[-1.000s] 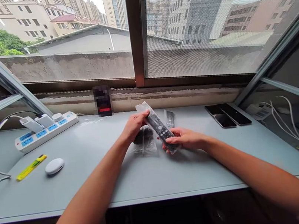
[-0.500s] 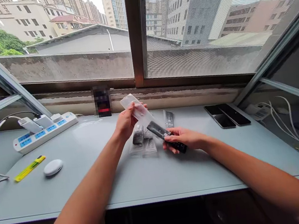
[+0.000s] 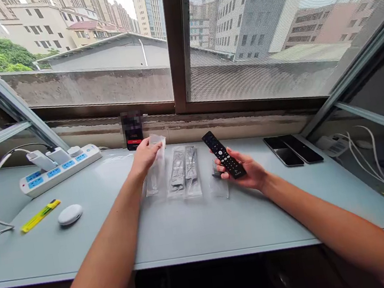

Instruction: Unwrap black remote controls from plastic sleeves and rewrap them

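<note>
In my right hand (image 3: 244,167) is a black remote control (image 3: 223,154), held at a slant with its buttons facing up. My left hand (image 3: 146,156) pinches the top of a clear plastic bag (image 3: 156,168), which hangs down toward the table and looks flat. Between my hands lie two bagged remote controls (image 3: 184,169) side by side. Another clear bag with something dark in it (image 3: 218,183) lies partly hidden behind my right hand and the bare remote.
A white power strip (image 3: 61,171) with plugs, a yellow box cutter (image 3: 40,216) and a white oval object (image 3: 70,214) lie at left. Two phones (image 3: 292,150) lie at right; a lit phone (image 3: 133,132) leans by the window. Cables (image 3: 370,156) run along the right side.
The remote has come out of the plastic bag and rises in my right hand. My left hand has moved left and down with the bag, uncovering the bagged remotes.
</note>
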`<state>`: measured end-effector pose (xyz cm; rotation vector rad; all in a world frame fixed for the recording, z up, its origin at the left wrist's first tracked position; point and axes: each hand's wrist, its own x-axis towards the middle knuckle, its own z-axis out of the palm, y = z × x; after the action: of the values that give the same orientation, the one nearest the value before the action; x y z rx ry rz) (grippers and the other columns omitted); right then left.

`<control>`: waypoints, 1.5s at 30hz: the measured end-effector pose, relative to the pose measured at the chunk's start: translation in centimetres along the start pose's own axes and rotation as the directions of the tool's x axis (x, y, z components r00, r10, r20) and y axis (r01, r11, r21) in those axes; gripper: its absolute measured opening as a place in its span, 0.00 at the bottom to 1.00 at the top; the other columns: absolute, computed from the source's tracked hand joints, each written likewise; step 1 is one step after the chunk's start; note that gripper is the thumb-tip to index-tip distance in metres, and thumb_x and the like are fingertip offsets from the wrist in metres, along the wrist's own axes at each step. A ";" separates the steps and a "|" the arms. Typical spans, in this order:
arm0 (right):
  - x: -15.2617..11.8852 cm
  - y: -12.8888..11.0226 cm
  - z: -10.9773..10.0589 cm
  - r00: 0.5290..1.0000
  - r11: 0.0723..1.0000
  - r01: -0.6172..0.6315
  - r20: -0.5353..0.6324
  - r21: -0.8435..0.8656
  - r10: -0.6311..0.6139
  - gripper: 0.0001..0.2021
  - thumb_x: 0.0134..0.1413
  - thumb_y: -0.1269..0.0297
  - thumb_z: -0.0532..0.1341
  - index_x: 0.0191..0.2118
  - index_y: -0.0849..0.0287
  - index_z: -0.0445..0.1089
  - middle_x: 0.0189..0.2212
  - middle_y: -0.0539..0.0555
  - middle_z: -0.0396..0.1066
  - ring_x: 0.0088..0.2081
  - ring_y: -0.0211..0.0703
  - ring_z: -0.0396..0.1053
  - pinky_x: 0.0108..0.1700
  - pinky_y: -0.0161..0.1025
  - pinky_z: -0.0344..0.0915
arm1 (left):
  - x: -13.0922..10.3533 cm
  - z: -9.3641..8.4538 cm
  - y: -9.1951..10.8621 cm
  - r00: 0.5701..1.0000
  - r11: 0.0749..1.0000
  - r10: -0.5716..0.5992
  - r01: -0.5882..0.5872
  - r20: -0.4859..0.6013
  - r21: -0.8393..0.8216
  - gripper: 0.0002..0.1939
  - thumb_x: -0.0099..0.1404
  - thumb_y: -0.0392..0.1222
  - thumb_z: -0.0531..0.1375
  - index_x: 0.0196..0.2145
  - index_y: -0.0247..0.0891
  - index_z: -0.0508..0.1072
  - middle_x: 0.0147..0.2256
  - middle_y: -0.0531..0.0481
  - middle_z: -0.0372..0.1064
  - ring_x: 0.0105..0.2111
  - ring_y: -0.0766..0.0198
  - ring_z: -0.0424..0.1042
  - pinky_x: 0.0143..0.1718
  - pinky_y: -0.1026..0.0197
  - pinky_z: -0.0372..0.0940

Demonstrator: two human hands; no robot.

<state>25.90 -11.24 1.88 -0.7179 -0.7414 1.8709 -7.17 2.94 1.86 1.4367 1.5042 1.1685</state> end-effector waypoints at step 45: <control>0.8 0.4 -0.7 0.831 0.784 0.448 -0.124 -0.430 -0.542 0.24 0.52 0.64 0.83 0.51 0.45 0.77 0.62 0.52 0.83 0.63 0.50 0.78 0.69 0.52 0.75 | -0.1 2.6 -3.8 0.876 0.541 0.262 -0.481 0.406 0.690 0.28 0.83 0.46 0.51 0.73 0.36 0.74 0.77 0.33 0.64 0.79 0.41 0.62 0.80 0.36 0.55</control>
<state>25.88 -10.49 0.97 -0.8747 -1.0390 1.1355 -5.98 3.28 -2.57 2.5089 1.6276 0.4584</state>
